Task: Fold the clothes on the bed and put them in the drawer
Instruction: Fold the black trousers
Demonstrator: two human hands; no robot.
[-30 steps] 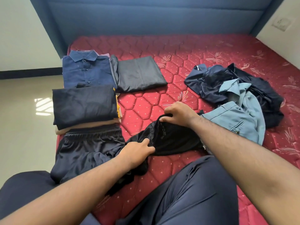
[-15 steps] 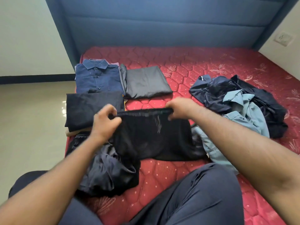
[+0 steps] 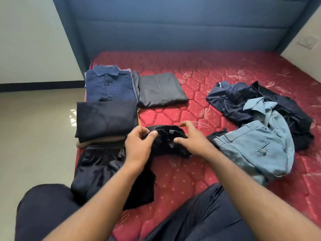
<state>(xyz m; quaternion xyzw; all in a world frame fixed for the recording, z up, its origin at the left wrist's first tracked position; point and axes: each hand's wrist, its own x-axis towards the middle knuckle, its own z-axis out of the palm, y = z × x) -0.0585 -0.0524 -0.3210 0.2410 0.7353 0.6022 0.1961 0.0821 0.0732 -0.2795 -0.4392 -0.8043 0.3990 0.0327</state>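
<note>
A small black garment [image 3: 166,142] is bunched up on the red mattress [image 3: 205,173] in front of me. My left hand [image 3: 139,146] grips its left end, thumb on top. My right hand [image 3: 192,139] holds its right end, with the thumb on the cloth and the fingers arched over it. Folded pieces lie at the left: a navy shirt [image 3: 109,86], a grey garment [image 3: 159,91] and a black one [image 3: 106,117] on a small stack. Dark shorts [image 3: 97,162] lie spread under my left forearm.
An unfolded pile sits at the right: a navy garment [image 3: 229,101], light blue clothes [image 3: 260,146] and a black piece [image 3: 295,119]. The blue headboard [image 3: 173,32] is behind. The bed's left edge drops to the floor [image 3: 34,136]. My legs lie across the near edge.
My hands held the black garment stretched wide by its waistband; they have since come together, and the garment is now bunched between them, lower on the mattress.
</note>
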